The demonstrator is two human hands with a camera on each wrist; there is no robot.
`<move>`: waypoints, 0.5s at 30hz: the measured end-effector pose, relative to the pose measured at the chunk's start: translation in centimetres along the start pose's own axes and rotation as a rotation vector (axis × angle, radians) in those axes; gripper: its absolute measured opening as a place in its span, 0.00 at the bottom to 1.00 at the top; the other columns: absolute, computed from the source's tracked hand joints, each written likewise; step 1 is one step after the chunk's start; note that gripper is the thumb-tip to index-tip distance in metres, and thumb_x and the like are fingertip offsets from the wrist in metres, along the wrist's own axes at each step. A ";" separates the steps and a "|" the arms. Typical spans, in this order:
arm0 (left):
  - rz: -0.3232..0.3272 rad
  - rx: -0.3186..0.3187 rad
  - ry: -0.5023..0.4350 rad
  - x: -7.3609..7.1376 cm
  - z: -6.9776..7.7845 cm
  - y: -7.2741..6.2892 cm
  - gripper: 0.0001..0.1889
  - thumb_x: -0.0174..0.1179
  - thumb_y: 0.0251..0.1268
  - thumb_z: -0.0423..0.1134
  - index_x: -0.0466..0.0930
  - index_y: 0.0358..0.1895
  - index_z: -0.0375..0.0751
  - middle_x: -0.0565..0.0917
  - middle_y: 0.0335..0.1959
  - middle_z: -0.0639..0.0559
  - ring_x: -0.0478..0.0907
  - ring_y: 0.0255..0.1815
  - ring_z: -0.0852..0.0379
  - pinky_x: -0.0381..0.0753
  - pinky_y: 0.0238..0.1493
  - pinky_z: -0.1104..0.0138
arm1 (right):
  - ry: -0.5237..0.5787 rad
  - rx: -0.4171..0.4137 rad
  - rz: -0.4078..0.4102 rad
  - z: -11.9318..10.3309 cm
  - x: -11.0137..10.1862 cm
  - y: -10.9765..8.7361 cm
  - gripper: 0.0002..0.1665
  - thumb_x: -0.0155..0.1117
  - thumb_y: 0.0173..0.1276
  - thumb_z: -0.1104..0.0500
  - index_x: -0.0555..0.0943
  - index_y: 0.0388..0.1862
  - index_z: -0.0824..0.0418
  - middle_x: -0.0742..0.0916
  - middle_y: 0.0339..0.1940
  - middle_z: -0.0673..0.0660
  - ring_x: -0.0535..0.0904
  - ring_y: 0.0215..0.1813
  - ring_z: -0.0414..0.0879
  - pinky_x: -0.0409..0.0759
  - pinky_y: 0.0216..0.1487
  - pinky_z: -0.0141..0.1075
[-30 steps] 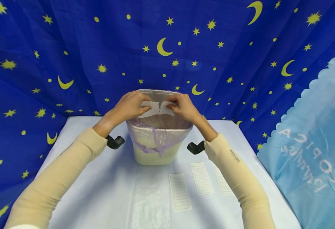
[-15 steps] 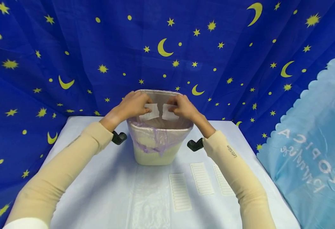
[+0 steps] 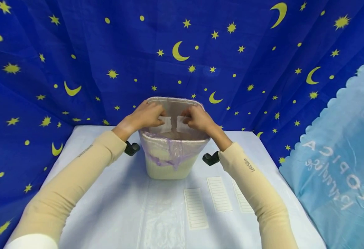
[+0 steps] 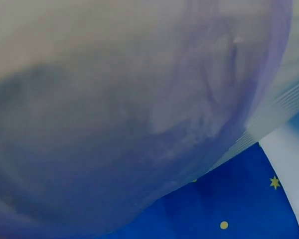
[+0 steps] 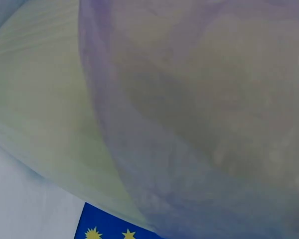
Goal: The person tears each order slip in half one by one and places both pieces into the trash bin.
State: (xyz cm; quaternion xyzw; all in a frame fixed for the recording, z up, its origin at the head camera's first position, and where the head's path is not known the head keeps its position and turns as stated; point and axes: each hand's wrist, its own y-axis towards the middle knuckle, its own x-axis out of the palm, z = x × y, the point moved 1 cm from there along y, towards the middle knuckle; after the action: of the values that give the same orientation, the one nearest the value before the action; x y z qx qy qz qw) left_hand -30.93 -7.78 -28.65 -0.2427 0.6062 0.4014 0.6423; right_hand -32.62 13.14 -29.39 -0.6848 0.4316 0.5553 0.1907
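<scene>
A cream trash bin [image 3: 164, 169] with a thin purple liner [image 3: 182, 149] folded over its rim stands upright on the table. My left hand [image 3: 146, 114] reaches over the bin's left rim and pinches a torn piece of white paper [image 3: 167, 123]. Over the right rim, my right hand [image 3: 198, 118] pinches the other torn piece [image 3: 182, 125]. A gap with ragged edges separates the two pieces, both inside the bin's mouth. Fingertips are partly hidden by the hands. Both wrist views show only the liner [image 4: 199, 129] and bin wall [image 5: 45, 99] close up, no fingers.
Lined paper strips [image 3: 195, 208], [image 3: 219, 194] lie on the white-covered table [image 3: 107, 207] at front right, a third strip [image 3: 241, 195] partly under the right sleeve. A blue curtain [image 3: 138, 52] with stars and moons rises behind; a light blue cloth [image 3: 340, 155] hangs right.
The paper, joined along part of a tear a second ago, is now two separate pieces. Both hands have lowered slightly, and the pieces sit deeper in the bin's mouth.
</scene>
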 end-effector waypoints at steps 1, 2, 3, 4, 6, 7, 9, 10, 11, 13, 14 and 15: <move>-0.009 -0.006 -0.005 0.0 0.0 0.0 0.07 0.67 0.59 0.40 0.89 0.40 0.45 0.89 0.36 0.51 0.82 0.39 0.51 0.54 0.72 0.44 | 0.004 0.003 -0.006 0.0 0.1 0.0 0.09 0.64 0.56 0.71 0.87 0.36 0.66 0.87 0.28 0.57 0.76 0.28 0.44 0.74 0.32 0.35; -0.019 -0.011 -0.008 0.1 0.0 -0.1 0.08 0.67 0.59 0.40 0.89 0.40 0.45 0.89 0.36 0.51 0.82 0.39 0.51 0.54 0.71 0.44 | 0.007 0.005 -0.010 0.0 0.2 0.0 0.09 0.64 0.56 0.71 0.87 0.36 0.66 0.87 0.27 0.56 0.75 0.27 0.43 0.73 0.31 0.34; -0.027 -0.017 -0.014 0.2 -0.1 -0.1 0.08 0.67 0.59 0.40 0.89 0.41 0.46 0.89 0.37 0.51 0.82 0.39 0.51 0.53 0.71 0.43 | 0.005 0.001 -0.013 0.0 0.3 0.0 0.09 0.64 0.56 0.71 0.87 0.35 0.65 0.86 0.26 0.56 0.74 0.26 0.43 0.72 0.30 0.34; -0.035 -0.024 -0.018 0.3 -0.1 0.0 0.09 0.68 0.59 0.40 0.89 0.43 0.46 0.89 0.38 0.51 0.82 0.41 0.50 0.52 0.71 0.43 | 0.002 -0.004 -0.014 0.1 0.3 0.0 0.08 0.64 0.56 0.70 0.87 0.34 0.65 0.86 0.26 0.55 0.73 0.26 0.43 0.72 0.29 0.33; -0.051 -0.035 -0.027 0.6 -0.1 0.0 0.11 0.68 0.60 0.41 0.88 0.45 0.45 0.88 0.42 0.51 0.82 0.44 0.49 0.50 0.71 0.42 | -0.003 -0.008 -0.015 0.1 0.4 0.0 0.08 0.64 0.56 0.70 0.87 0.34 0.64 0.85 0.25 0.54 0.73 0.25 0.42 0.71 0.29 0.33; -0.057 -0.039 -0.027 0.6 0.0 0.1 0.12 0.67 0.60 0.41 0.88 0.47 0.45 0.88 0.44 0.50 0.82 0.46 0.49 0.49 0.72 0.42 | -0.007 -0.011 -0.014 0.1 0.4 0.0 0.08 0.64 0.56 0.70 0.87 0.34 0.64 0.85 0.25 0.54 0.73 0.25 0.42 0.71 0.29 0.33; -0.065 -0.048 -0.029 0.8 0.0 0.1 0.13 0.67 0.60 0.41 0.87 0.48 0.45 0.88 0.45 0.50 0.81 0.48 0.49 0.48 0.72 0.42 | -0.010 -0.012 -0.014 0.1 0.4 -0.1 0.08 0.65 0.56 0.69 0.87 0.34 0.64 0.85 0.24 0.54 0.73 0.26 0.42 0.71 0.30 0.33; -0.066 -0.052 -0.030 0.8 0.0 0.0 0.13 0.67 0.60 0.41 0.87 0.48 0.45 0.87 0.46 0.50 0.81 0.49 0.49 0.48 0.71 0.42 | -0.009 -0.013 -0.017 0.2 0.4 -0.1 0.08 0.65 0.56 0.69 0.87 0.35 0.64 0.85 0.25 0.54 0.74 0.26 0.42 0.72 0.31 0.33; -0.063 -0.053 -0.034 0.8 0.0 0.0 0.13 0.68 0.60 0.41 0.87 0.47 0.45 0.88 0.45 0.51 0.81 0.49 0.49 0.50 0.70 0.42 | -0.001 -0.010 -0.023 0.2 0.4 0.0 0.08 0.66 0.56 0.69 0.87 0.36 0.64 0.86 0.26 0.54 0.76 0.27 0.42 0.74 0.32 0.34; -0.050 -0.050 -0.042 0.8 -0.1 -0.2 0.09 0.67 0.59 0.40 0.88 0.43 0.46 0.88 0.41 0.52 0.81 0.47 0.50 0.52 0.68 0.42 | 0.012 -0.010 -0.037 0.1 0.4 -0.1 0.08 0.67 0.57 0.69 0.87 0.36 0.64 0.88 0.28 0.56 0.80 0.30 0.44 0.77 0.35 0.35; -0.040 -0.046 -0.046 0.8 -0.2 -0.2 0.07 0.67 0.59 0.39 0.88 0.41 0.47 0.88 0.38 0.53 0.81 0.45 0.51 0.54 0.66 0.43 | 0.019 -0.010 -0.043 0.1 0.4 -0.1 0.08 0.67 0.57 0.69 0.87 0.37 0.65 0.89 0.30 0.57 0.82 0.32 0.45 0.79 0.37 0.36; -0.029 -0.042 -0.049 0.7 -0.2 -0.3 0.06 0.67 0.58 0.38 0.88 0.38 0.48 0.88 0.35 0.54 0.81 0.43 0.52 0.56 0.64 0.43 | 0.023 -0.013 -0.049 0.1 0.4 -0.1 0.09 0.67 0.57 0.69 0.87 0.37 0.65 0.89 0.32 0.57 0.84 0.34 0.46 0.80 0.39 0.37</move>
State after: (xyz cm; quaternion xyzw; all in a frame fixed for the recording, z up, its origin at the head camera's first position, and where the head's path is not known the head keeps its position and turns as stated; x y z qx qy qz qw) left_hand -30.81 -7.99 -29.42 -0.2550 0.5780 0.4104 0.6576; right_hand -32.62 13.09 -29.77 -0.7028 0.4133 0.5453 0.1950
